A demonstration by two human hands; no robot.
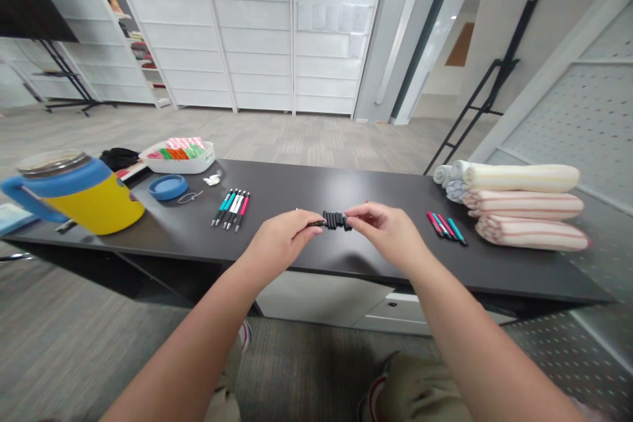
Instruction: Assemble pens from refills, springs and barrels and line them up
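A small black ribbed piece (336, 220), which looks like a coiled cord, is held out above the front half of the dark table. My left hand (285, 235) pinches its left end, where a thin dark part shows between thumb and fingers. At the other end, my right hand (383, 227) grips it between thumb and fingertips. The exact kind is too small to make out. To the left of my hands lies a row of several click pens (231, 209) in teal, white, black and pink. On the right lie several pink and teal pen barrels (446, 228).
Rolled striped towels (531, 206) are stacked at the table's right end. Leftward stand a yellow-and-blue mug (93, 201), a blue lid (168, 187), crumpled white tissue (212, 180) and a white basket (202, 163) of colourful packets. The dark table (306, 179) has its front edge near my forearms.
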